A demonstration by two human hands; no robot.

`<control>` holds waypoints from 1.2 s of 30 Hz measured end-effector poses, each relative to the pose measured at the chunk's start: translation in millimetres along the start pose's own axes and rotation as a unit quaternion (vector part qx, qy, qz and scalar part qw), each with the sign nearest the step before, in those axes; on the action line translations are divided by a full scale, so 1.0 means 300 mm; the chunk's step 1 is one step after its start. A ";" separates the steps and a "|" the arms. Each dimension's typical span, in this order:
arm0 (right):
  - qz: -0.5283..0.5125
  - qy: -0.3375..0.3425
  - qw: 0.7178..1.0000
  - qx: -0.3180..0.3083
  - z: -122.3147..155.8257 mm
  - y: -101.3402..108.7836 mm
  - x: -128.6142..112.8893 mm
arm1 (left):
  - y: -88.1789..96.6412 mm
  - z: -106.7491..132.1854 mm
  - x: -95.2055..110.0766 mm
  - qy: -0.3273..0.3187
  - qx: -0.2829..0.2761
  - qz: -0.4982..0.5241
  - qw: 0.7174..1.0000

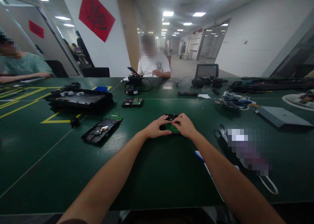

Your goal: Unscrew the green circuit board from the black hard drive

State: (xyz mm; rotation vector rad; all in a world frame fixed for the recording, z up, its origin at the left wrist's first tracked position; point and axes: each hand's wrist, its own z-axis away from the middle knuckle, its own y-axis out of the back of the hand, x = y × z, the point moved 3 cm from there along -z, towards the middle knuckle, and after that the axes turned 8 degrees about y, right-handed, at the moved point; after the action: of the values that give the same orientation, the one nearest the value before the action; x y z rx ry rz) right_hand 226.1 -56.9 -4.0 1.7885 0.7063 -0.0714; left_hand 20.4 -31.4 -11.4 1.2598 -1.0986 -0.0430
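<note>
A hard drive (172, 128) lies on the green table in front of me, its black casing and green circuit board partly covered by my hands. My left hand (158, 127) grips its left side, with the thumb along the near edge and the fingers over the far part. Over the board's right side, my right hand (185, 125) is closed in a pinch. Whatever sits between those fingertips is too small or hidden to make out. To the left are an opened drive case (98, 133) with a green board at its far end and another hard drive (132, 102).
A stack of black trays (80, 99) stands at left. On the right are a bundle of cables (234, 101), a grey metal box (283, 116) and a strapped, blurred item (247, 152). A screwdriver-like tool (187, 93) lies farther back. Two people sit at the table.
</note>
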 end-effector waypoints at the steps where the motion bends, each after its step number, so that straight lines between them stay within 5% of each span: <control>1: 0.000 -0.003 1.000 0.001 0.000 0.000 0.000 | 0.000 -0.001 0.000 0.000 0.000 -0.002 1.000; 36: -0.032 0.006 0.999 0.030 0.008 0.027 -0.002 | -0.013 -0.007 -0.013 0.002 0.013 -0.028 1.000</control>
State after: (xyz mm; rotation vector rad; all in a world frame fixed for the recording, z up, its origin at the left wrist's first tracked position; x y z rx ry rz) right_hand 230.2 -60.6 2.3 1.8241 0.7781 -0.1252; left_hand 21.8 -29.0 -16.7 1.3126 -1.0638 -0.0694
